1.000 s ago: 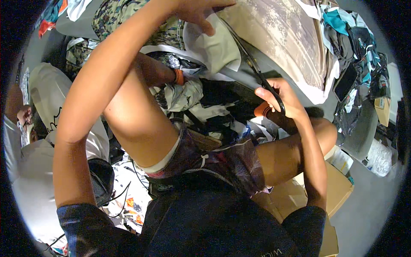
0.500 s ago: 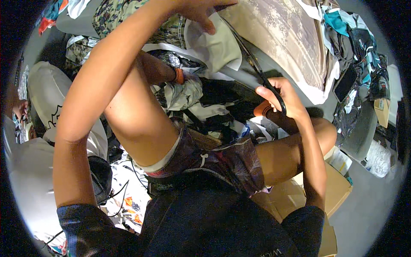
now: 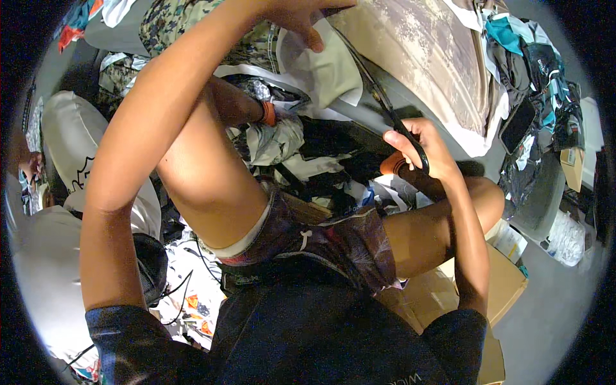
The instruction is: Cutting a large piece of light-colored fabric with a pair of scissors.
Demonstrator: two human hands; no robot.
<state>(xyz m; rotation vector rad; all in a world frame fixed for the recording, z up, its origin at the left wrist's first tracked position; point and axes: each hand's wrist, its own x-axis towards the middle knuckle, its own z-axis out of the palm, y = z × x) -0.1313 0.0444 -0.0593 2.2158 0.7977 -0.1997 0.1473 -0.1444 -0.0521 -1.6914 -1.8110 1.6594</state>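
Observation:
My right hand [image 3: 434, 146] is closed round the black handle of a pair of long scissors [image 3: 384, 101]. Their dark blades slant up and left, along the edge of a mottled beige fabric [image 3: 427, 38]. At the top edge of the picture is my left hand [image 3: 292, 14], partly cut off, with its thumb and a finger spread apart. Just below its thumb lies a pale grey-green piece of cloth [image 3: 337, 74]. Green camouflage fabric [image 3: 170, 19] spreads beside my left forearm. Whether the blades have any cloth between them I cannot tell.
Fabric scraps [image 3: 276, 141] lie in a heap between my legs. A dark phone [image 3: 517, 125] rests near more scraps on the right. Cardboard [image 3: 436, 292] lies under my right leg. At the left is a pale stuffed bag [image 3: 70, 125], with a thin black cable [image 3: 186, 285] close by.

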